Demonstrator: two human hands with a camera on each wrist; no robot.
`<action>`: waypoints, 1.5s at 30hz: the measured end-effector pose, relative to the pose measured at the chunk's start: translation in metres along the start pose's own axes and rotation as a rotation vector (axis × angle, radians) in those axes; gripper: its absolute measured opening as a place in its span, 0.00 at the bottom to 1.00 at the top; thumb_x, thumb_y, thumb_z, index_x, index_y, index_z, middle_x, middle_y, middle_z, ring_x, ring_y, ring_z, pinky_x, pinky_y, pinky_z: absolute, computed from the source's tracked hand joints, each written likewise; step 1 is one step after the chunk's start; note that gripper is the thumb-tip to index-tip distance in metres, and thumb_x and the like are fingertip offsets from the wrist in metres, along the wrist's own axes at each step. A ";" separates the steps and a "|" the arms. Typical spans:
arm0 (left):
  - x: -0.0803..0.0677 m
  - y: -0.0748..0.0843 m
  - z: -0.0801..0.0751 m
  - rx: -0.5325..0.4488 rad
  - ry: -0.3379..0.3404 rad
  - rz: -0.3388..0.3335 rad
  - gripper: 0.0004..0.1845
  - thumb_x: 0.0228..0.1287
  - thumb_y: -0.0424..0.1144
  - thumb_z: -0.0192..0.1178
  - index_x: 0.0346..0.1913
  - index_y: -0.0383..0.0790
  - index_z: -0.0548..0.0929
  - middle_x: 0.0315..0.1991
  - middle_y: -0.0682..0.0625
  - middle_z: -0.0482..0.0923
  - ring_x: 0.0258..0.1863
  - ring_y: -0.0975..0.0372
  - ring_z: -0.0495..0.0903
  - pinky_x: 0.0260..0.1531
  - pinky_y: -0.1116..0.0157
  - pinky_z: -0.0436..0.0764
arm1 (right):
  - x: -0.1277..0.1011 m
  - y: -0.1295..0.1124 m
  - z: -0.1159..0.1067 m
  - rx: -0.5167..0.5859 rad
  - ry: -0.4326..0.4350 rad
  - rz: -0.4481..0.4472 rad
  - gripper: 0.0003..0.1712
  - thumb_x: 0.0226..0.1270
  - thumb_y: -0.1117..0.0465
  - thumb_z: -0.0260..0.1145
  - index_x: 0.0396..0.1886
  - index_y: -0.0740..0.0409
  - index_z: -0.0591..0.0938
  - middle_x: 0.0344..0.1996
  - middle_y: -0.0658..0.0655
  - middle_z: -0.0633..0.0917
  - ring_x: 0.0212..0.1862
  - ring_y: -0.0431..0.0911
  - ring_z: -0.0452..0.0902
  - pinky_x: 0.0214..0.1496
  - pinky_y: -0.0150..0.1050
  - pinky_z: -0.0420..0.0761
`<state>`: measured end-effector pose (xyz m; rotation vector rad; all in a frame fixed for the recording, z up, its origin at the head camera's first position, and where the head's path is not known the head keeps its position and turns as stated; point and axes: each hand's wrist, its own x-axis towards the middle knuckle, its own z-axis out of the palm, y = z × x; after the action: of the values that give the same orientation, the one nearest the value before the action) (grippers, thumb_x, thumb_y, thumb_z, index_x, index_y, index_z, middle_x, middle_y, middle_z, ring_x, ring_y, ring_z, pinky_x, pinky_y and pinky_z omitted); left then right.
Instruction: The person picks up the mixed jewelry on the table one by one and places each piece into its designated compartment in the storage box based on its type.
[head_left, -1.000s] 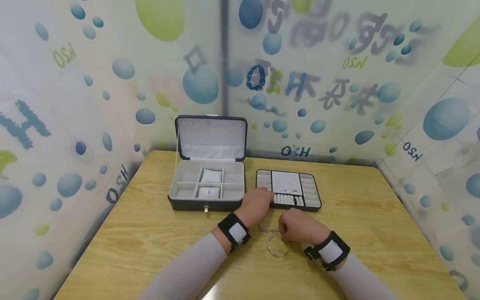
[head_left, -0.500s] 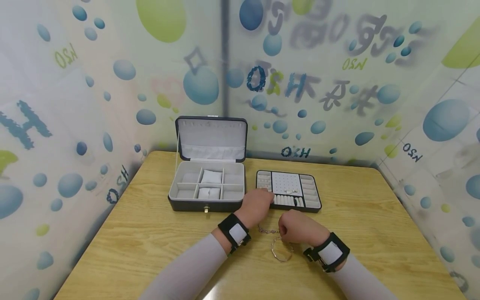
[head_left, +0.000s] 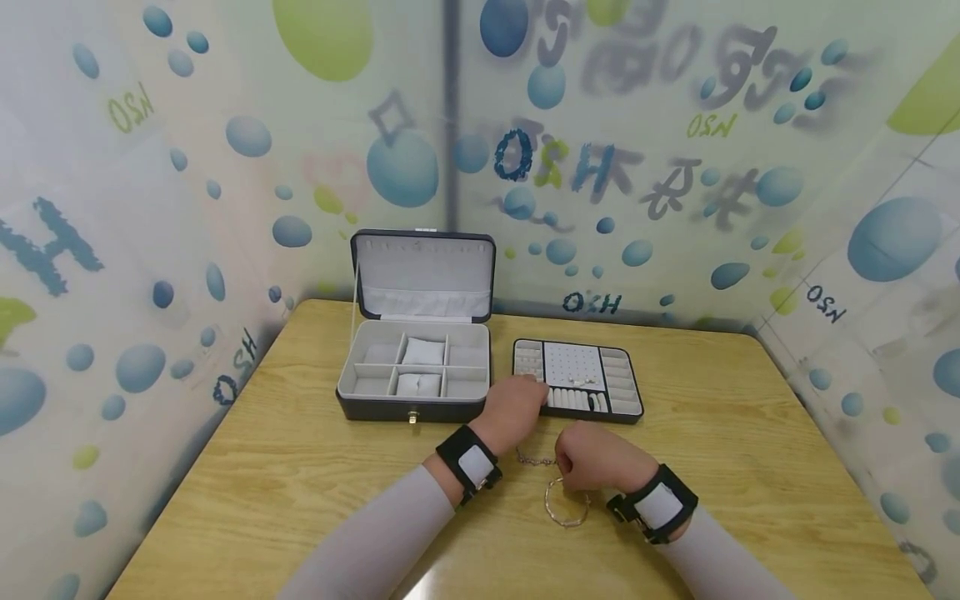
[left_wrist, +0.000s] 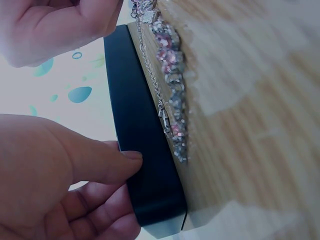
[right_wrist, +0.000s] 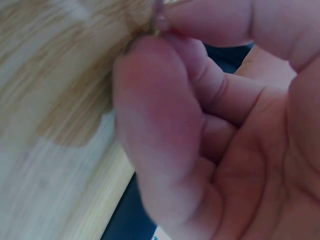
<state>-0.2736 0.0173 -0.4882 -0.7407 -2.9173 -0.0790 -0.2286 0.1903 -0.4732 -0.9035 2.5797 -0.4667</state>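
My left hand (head_left: 512,410) grips the front left corner of a dark-edged jewelry tray (head_left: 621,385); in the left wrist view its thumb (left_wrist: 132,162) presses on the tray's dark side wall (left_wrist: 145,130). My right hand (head_left: 603,457) is just in front of the tray, and its fingertips pinch a thin gold bangle (head_left: 567,525) that shows below the fingers. What lies between the fingertips is blurred in the right wrist view. Between the hands, a silver bracelet (left_wrist: 170,57) with pink stones and a fine chain lies on the table along the tray's front.
An open jewelry box (head_left: 427,412) stands left of the tray, its lid (head_left: 423,267) raised. Two white cushions, one of them the rear cushion (head_left: 423,352), sit in its middle compartments. The tray holds ring rolls (head_left: 567,399) and a dotted panel (head_left: 573,365). Patterned walls surround the wooden table (head_left: 300,467).
The bangle has shifted slightly right and down and now tilts differently below my right hand. The left hand has stayed on the tray's corner.
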 end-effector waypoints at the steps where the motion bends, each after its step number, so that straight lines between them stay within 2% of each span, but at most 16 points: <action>1: 0.000 0.000 0.000 -0.001 -0.002 0.000 0.09 0.72 0.35 0.64 0.34 0.53 0.87 0.32 0.55 0.85 0.32 0.63 0.82 0.26 0.64 0.79 | 0.000 0.000 0.000 0.003 -0.003 -0.004 0.18 0.46 0.72 0.69 0.12 0.45 0.76 0.12 0.38 0.69 0.17 0.34 0.62 0.21 0.31 0.61; 9: -0.002 0.000 -0.002 -0.010 -0.013 0.001 0.09 0.73 0.35 0.64 0.35 0.52 0.87 0.32 0.55 0.84 0.32 0.63 0.82 0.25 0.64 0.78 | -0.001 -0.003 -0.003 0.074 -0.017 -0.006 0.17 0.48 0.73 0.70 0.15 0.47 0.78 0.14 0.39 0.71 0.18 0.34 0.65 0.22 0.30 0.64; 16: -0.002 0.000 -0.003 -0.007 -0.002 0.005 0.09 0.73 0.35 0.63 0.35 0.52 0.87 0.32 0.55 0.85 0.33 0.63 0.83 0.26 0.64 0.80 | -0.001 -0.002 -0.006 0.100 -0.037 -0.012 0.16 0.50 0.73 0.72 0.19 0.48 0.81 0.16 0.39 0.75 0.21 0.33 0.69 0.24 0.30 0.70; 22: -0.002 0.000 -0.004 -0.009 0.003 0.007 0.09 0.74 0.35 0.63 0.35 0.51 0.87 0.32 0.54 0.85 0.32 0.63 0.83 0.24 0.64 0.79 | -0.002 0.000 -0.009 0.131 -0.035 -0.030 0.14 0.52 0.73 0.73 0.21 0.49 0.82 0.18 0.40 0.77 0.22 0.34 0.70 0.25 0.30 0.70; 28: -0.001 0.001 -0.003 -0.019 0.006 0.009 0.09 0.74 0.35 0.63 0.34 0.52 0.87 0.32 0.54 0.84 0.32 0.63 0.82 0.24 0.65 0.77 | -0.002 0.003 -0.012 0.085 0.015 -0.071 0.14 0.51 0.74 0.72 0.21 0.49 0.82 0.19 0.39 0.77 0.24 0.32 0.70 0.27 0.29 0.72; 35: -0.003 0.000 -0.005 -0.028 -0.005 0.038 0.09 0.74 0.34 0.62 0.36 0.50 0.88 0.33 0.54 0.86 0.33 0.63 0.82 0.29 0.65 0.81 | -0.006 0.007 -0.019 0.078 0.060 -0.053 0.14 0.55 0.71 0.72 0.22 0.48 0.82 0.19 0.39 0.77 0.24 0.33 0.70 0.27 0.30 0.72; 42: -0.007 -0.007 -0.011 -0.131 -0.027 0.107 0.08 0.72 0.30 0.63 0.40 0.46 0.89 0.35 0.54 0.86 0.31 0.65 0.77 0.31 0.68 0.78 | -0.015 0.011 -0.037 0.050 0.149 -0.035 0.16 0.56 0.74 0.68 0.21 0.47 0.81 0.19 0.41 0.75 0.24 0.35 0.69 0.29 0.30 0.71; 45: -0.009 -0.010 -0.014 -0.183 -0.038 0.121 0.08 0.71 0.30 0.63 0.44 0.45 0.89 0.39 0.54 0.88 0.34 0.65 0.80 0.36 0.68 0.81 | -0.016 0.013 -0.040 0.049 0.186 -0.017 0.14 0.56 0.73 0.69 0.24 0.49 0.83 0.20 0.42 0.77 0.25 0.35 0.70 0.29 0.31 0.72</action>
<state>-0.2688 0.0032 -0.4754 -0.9545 -2.9207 -0.3268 -0.2418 0.2181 -0.4400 -0.9044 2.7154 -0.6437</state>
